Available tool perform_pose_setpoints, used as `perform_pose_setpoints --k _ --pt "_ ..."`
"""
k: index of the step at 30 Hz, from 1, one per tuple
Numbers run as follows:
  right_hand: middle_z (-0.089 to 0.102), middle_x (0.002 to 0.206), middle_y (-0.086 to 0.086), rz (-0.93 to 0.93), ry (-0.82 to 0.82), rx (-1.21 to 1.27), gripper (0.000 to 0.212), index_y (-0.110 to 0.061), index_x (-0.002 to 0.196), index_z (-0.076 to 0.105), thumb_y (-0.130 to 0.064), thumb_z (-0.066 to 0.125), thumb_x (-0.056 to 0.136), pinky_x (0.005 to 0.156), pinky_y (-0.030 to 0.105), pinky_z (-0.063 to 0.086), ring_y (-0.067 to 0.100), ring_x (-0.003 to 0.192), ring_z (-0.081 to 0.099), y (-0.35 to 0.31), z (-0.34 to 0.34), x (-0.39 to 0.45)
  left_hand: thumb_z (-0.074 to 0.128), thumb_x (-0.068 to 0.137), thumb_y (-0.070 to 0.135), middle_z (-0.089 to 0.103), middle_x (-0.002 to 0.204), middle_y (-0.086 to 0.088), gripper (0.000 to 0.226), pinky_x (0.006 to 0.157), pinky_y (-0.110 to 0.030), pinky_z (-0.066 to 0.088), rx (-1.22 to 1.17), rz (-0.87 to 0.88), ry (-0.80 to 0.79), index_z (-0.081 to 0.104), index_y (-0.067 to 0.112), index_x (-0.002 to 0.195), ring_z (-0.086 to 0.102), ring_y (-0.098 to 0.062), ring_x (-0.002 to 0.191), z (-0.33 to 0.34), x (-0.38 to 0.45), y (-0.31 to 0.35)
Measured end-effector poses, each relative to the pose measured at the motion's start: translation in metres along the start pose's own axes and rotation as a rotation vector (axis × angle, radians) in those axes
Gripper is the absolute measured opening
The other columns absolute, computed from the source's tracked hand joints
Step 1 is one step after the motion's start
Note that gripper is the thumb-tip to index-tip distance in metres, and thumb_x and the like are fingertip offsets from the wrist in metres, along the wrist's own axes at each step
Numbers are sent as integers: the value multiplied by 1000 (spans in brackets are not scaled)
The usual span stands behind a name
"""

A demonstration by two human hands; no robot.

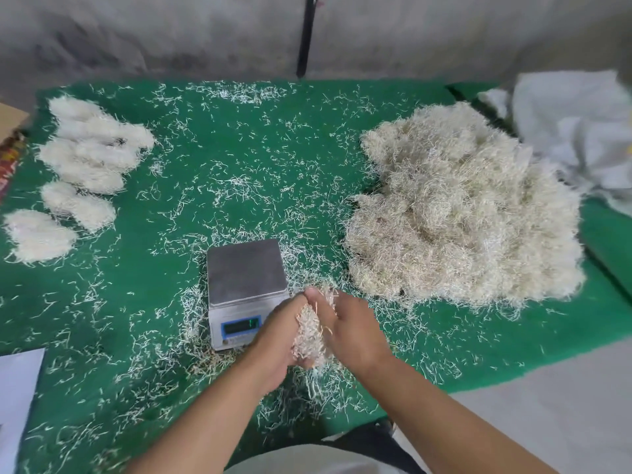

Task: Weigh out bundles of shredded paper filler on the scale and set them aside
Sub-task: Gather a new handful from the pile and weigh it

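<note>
Green mat (212,159): covers the worktop, littered throughout with loose strands.

Bulk heap of shredded filler (461,213): right of centre, well apart from the finished stock.

Weighed bundles (82,165): a column of oblong wads at the far left, room left beside it near the mat's left edge.

Scale (247,268): centre, steel platform bare, display facing the person; strands crowd its base.

Bundle in hand (309,333): an oblong wad, long axis running toward and away from the person, held just right of and nearer than the platform, overlapping the scale's front right corner.

Left hand (273,340): fingers curled round the wad's left flank, nearer the platform.

Right hand (345,323): fingers closed on its right flank.

Judgement: placing calls for a short move forward and left; path unobstructed.
</note>
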State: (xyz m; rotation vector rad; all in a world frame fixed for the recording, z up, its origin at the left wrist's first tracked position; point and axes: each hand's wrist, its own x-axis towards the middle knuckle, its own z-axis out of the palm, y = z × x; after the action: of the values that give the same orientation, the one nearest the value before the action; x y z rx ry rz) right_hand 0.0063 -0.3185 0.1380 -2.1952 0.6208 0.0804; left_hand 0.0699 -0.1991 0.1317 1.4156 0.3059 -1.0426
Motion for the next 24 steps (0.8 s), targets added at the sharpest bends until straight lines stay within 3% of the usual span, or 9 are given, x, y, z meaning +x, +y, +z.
perform_pose_setpoints --k 2,5,7,10,14,19,21,22,24 --pt "54 59 -1 -42 47 -168 67 -18 71 51 -73 25 99 53 40 53 18 48 53 12 -7 10 58 91 71 57 138 12 42 45 -27 46 3 -25 2 68 46 123 64 -21 103 9 3 -3" --pt "55 61 1 3 125 -164 70 -17 67 53 -70 21 99 59 37 52 15 50 51 33 -18 25 58 99 56 39 131 16 27 44 -25 45 30 10 -16 66 46 122 57 -20 101 17 12 -4" --pt "56 60 2 39 165 -132 70 -14 67 56 -67 27 102 59 35 52 15 48 51 46 -25 35 59 101 49 46 121 9 18 44 -23 44 90 12 -36 63 39 114 55 -22 100 25 19 2" --pt "57 57 4 65 200 -92 70 -11 66 58 -64 34 105 60 41 54 19 47 51 61 -37 47 59 101 47 49 113 0 42 46 -22 48 207 38 -56 50 22 133 56 -24 99 42 27 10" --pt "50 55 4 129 256 -21 66 -13 62 49 -60 39 108 63 39 50 21 49 43 75 -67 64 58 104 42 48 104 6 61 52 -26 52 328 85 -65 33 23 157 60 -18 74 64 38 10" --pt "55 58 6 147 286 27 65 -10 65 55 -56 44 109 54 32 42 19 48 44 96 -91 88 47 108 43 57 88 13 56 72 -49 62 509 264 22 28 34 160 57 -13 53 89 47 4" --pt "55 57 3 139 323 -2 61 -12 65 53 -53 44 110 48 29 40 16 45 45 106 -96 102 44 108 47 60 87 11 55 58 -39 61 597 313 55 28 34 159 58 -10 47 99 54 4" --pt "57 58 2 162 362 6 59 -12 67 55 -50 44 111 43 25 38 11 42 47 115 -105 110 44 108 47 58 89 14 55 46 -30 53 636 331 72 30 34 159 58 -8 44 103 57 4" --pt "61 64 5 312 462 116 54 -10 74 59 -44 42 113 39 22 37 6 41 48 143 -138 129 46 108 44 57 100 15 52 36 -21 40 625 342 173 35 32 157 57 -8 39 102 58 -1"
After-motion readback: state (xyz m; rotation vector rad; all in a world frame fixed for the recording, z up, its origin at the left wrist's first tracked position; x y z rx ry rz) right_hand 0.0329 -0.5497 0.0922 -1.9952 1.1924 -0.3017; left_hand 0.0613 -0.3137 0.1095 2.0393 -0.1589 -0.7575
